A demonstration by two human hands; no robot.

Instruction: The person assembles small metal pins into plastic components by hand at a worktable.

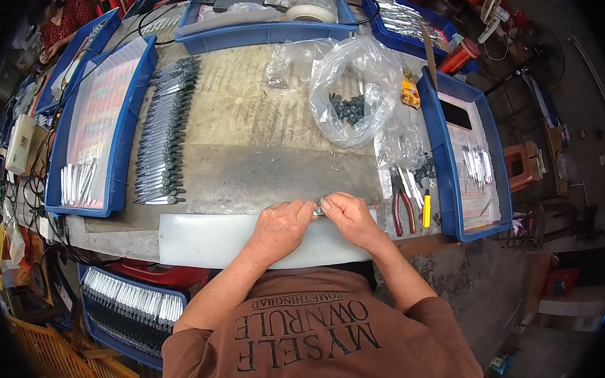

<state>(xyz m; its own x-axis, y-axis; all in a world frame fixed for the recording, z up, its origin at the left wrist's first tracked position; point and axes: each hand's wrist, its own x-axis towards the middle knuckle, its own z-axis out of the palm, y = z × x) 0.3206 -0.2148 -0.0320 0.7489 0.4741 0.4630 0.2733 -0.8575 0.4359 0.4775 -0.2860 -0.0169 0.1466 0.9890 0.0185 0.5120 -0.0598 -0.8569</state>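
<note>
Side by side over the near edge of the table, my left hand (280,225) and my right hand (349,217) are both closed in a pinch. Between their fingertips shows a small, pale, shiny piece, mostly covered by the fingers, so its kind cannot be made out. Beneath them lies a whitish translucent sheet (201,238) along the table edge. To the right of my right hand rest dark-red-handled pliers (403,210) and a yellow-handled tool (426,209).
A long row of slim grey-and-dark pieces (164,138) lies left on the table (233,75). A clear plastic bag (326,73) holds small dark parts (348,108). Blue trays (123,141), (431,125) with white sticks flank the work area. A further blue tray (100,333) sits below left.
</note>
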